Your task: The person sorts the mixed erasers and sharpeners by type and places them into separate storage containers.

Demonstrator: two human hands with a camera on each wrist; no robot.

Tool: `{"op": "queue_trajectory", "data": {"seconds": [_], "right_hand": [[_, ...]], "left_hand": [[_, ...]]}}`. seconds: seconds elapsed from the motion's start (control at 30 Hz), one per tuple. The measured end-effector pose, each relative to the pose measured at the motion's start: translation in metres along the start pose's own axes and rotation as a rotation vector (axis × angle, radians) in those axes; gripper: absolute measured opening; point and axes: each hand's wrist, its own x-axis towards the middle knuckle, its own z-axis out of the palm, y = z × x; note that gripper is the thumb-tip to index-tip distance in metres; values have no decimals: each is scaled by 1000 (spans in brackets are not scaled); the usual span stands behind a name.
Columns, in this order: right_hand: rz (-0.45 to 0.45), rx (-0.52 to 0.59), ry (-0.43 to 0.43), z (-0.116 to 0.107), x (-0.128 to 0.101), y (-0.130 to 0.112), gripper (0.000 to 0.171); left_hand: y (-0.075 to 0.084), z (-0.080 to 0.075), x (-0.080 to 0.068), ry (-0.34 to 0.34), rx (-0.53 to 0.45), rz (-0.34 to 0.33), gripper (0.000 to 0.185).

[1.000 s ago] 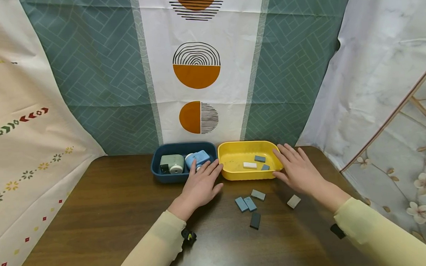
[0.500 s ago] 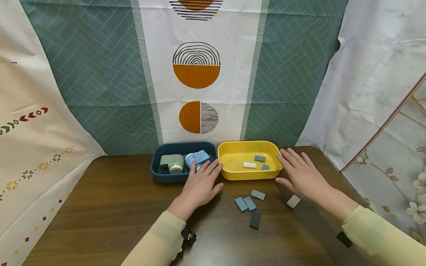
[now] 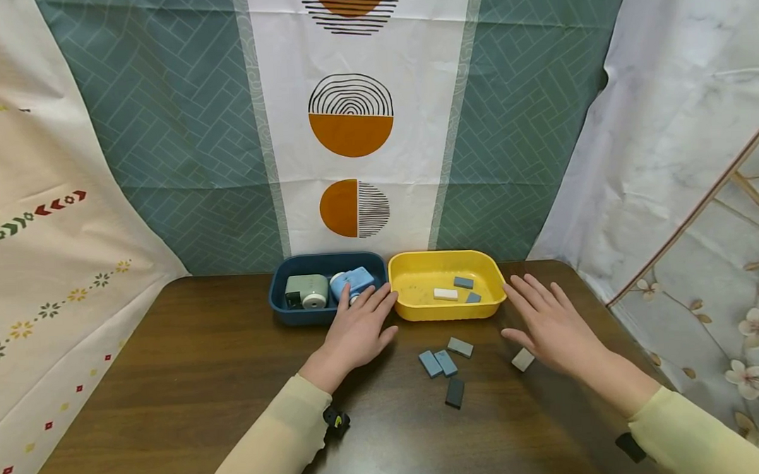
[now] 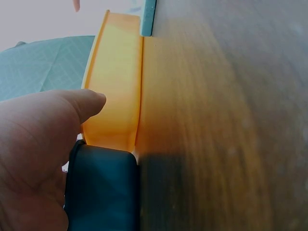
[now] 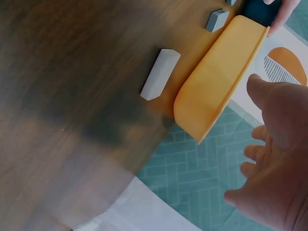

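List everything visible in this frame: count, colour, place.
blue bin: 1, dark blue, table back, left of yellow bin.
sharpeners: 2, green and light blue, in blue bin.
yellow bin: 1, yellow, beside blue bin.
erasers in bin: 3, one white, two blue-grey.
erasers on table: 5, four blue, grey or dark, one beige by right hand.
table: 1, dark wood.
left hand: open, against blue bin.
right hand: open, above table.
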Motion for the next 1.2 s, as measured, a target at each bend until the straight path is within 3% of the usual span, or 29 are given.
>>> {"op": "queue_trajectory", "data": {"seconds": [0.4,1.2], "right_hand": [[-12,-23,63,1,-15,1,86],[39,-35,43,11,-44,3,82]], "left_hand": [[-1,0,0,-2,-8,1,73],[-1,0,1,5,-1,7,73]]}}
